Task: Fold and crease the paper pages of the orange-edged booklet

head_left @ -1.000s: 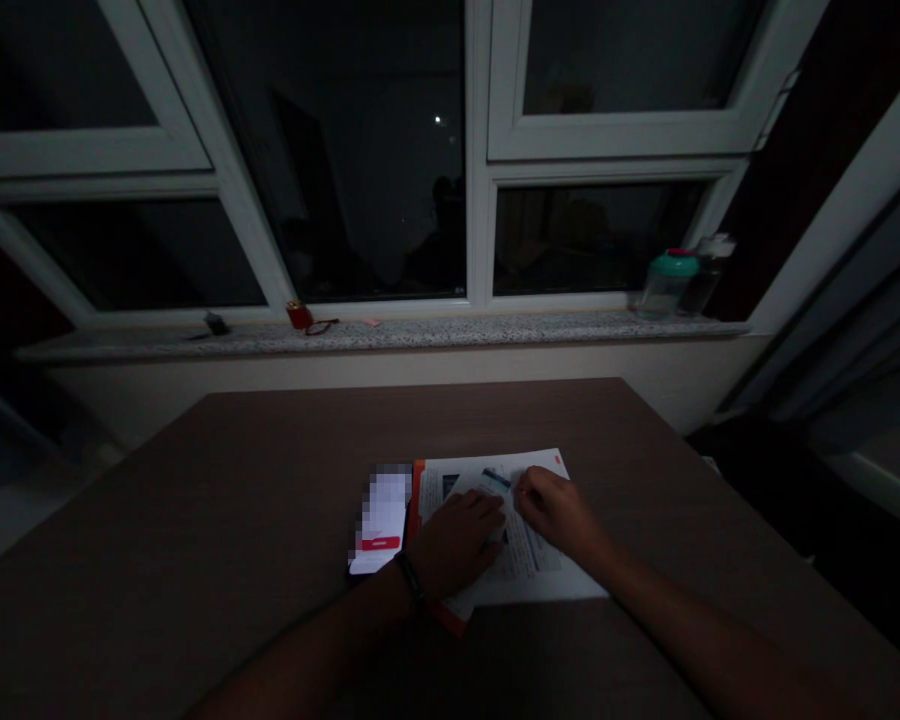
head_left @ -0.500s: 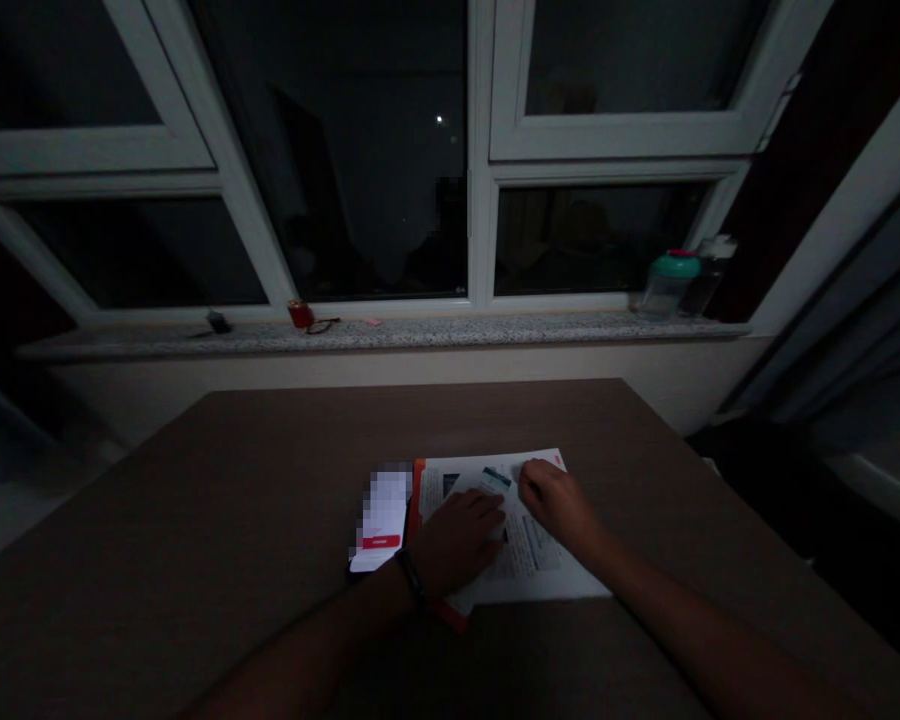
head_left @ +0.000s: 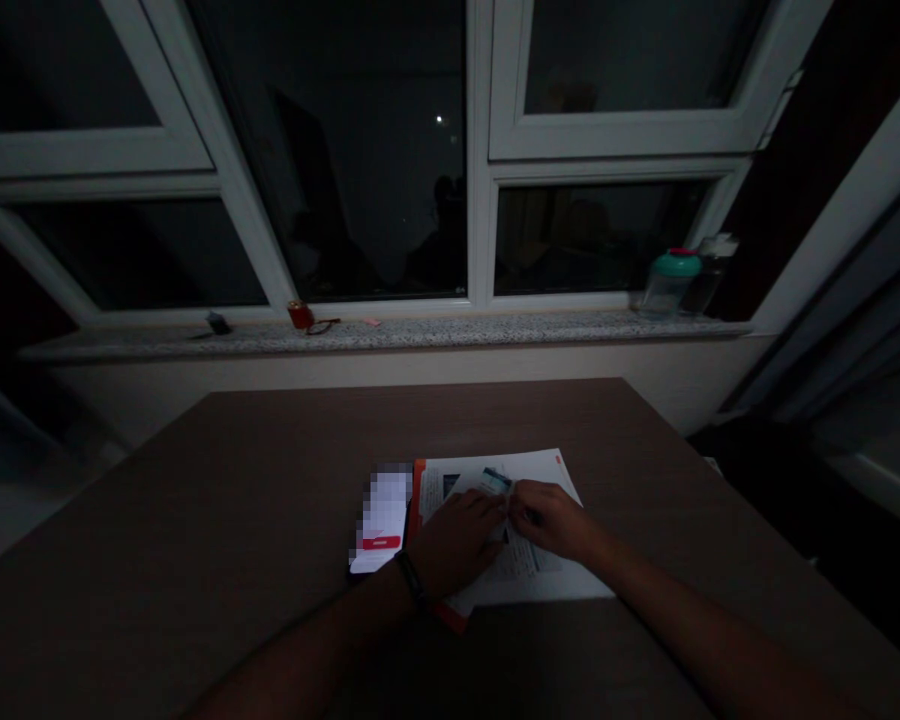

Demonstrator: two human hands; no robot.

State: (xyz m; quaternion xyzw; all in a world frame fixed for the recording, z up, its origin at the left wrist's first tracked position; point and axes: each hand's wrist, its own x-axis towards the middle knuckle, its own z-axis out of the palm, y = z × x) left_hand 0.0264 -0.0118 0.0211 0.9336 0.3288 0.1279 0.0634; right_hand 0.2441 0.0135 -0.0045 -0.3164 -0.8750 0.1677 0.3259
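A printed booklet (head_left: 570, 583) with orange edging on its left lies on the brown table. One of its pages (head_left: 497, 477) sits at a slant and bears a small blue-green picture. My left hand (head_left: 457, 535), a dark band at its wrist, rests flat over that page with its fingers stretched out. Just beyond those fingertips, my right hand (head_left: 547, 515) is closed, its fingers pinching the page's edge. Its grip is partly hidden in the dim light. A lit phone (head_left: 382, 520) lies against the booklet's left side, its screen partly blurred out.
The table (head_left: 270, 480) reaches to the wall under a window. On the speckled sill (head_left: 450, 330) stand a small red jar (head_left: 300, 314), a little dark object (head_left: 217, 322) and a clear bottle with a teal lid (head_left: 671, 285). Behind it is another bottle (head_left: 709, 270).
My right hand has come down and slightly left from the booklet's upper part to the left fingertips, closing on the page's edge. My left hand has hardly moved.
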